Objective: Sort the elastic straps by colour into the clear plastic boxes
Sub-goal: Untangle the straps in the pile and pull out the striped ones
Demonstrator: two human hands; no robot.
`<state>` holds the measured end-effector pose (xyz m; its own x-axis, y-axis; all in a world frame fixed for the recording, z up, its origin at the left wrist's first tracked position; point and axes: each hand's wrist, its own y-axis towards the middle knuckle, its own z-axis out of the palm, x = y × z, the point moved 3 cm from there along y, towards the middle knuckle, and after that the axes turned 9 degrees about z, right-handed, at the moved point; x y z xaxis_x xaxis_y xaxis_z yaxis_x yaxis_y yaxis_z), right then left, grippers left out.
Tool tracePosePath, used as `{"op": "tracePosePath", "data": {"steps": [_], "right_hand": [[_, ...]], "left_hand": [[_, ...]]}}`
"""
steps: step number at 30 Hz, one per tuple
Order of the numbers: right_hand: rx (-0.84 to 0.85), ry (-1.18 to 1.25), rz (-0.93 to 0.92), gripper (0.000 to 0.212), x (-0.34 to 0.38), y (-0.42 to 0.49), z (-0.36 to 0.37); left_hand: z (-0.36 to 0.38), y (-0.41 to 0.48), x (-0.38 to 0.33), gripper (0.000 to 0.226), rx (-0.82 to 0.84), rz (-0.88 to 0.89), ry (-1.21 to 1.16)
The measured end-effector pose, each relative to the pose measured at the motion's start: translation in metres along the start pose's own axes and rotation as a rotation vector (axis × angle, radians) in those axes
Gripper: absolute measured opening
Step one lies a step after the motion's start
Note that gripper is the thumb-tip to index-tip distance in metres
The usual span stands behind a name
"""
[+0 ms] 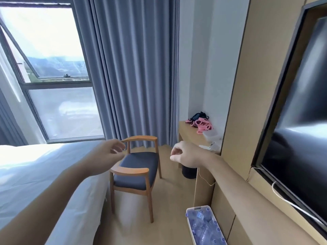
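Nearest, on the floor well short of the desk [187, 132], a white bin [190, 225] holds plastic bottles whose blue labels are too blurred to read; no other writing shows. Both hands hang in the air, also short of the desk and holding nothing: the left hand [113, 152] over the chair [138, 161] to the desk's left, fingers loosely curled, the right hand [184, 154] just before the desk's near corner, fingers drooping in a loose curl. On the desk's middle sit the clear plastic boxes [211, 135], and behind them at its far end lie the elastic straps [203, 125], pink heaped against black. They look light, soft and tangled, so pinching one loop and lifting slowly should free it without dragging its neighbours.
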<state>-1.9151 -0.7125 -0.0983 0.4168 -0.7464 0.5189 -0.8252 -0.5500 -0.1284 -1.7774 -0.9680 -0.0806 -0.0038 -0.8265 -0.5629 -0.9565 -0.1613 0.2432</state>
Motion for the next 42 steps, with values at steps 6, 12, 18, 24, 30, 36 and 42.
{"op": "tracePosePath", "data": {"steps": [6, 12, 18, 24, 30, 36, 42], "right_hand": [[-0.002, -0.054, 0.100, 0.018, -0.030, 0.136, -0.023], [-0.103, -0.079, 0.165, 0.015, -0.037, 0.259, -0.079], [-0.177, -0.023, 0.267, 0.008, -0.092, 0.322, -0.098], [-0.200, -0.026, 0.462, 0.018, -0.177, 0.380, -0.118], [-0.206, 0.010, 0.480, 0.009, -0.242, 0.476, -0.147], [-0.197, 0.055, 0.419, 0.010, -0.293, 0.600, -0.175], [-0.090, 0.066, 0.422, 0.008, -0.333, 0.667, -0.162]], "left_hand": [[0.033, 0.142, 0.059, 0.019, 0.086, 0.049, -0.014], [0.028, 0.307, 0.093, 0.022, 0.131, 0.097, -0.090], [0.097, 0.431, 0.100, 0.027, 0.316, 0.190, -0.122], [0.166, 0.544, 0.088, 0.026, 0.423, 0.304, -0.112], [0.229, 0.654, 0.097, 0.029, 0.496, 0.344, -0.056], [0.278, 0.752, 0.115, 0.028, 0.498, 0.288, -0.052], [0.323, 0.802, 0.137, 0.029, 0.565, 0.208, -0.054]]}}
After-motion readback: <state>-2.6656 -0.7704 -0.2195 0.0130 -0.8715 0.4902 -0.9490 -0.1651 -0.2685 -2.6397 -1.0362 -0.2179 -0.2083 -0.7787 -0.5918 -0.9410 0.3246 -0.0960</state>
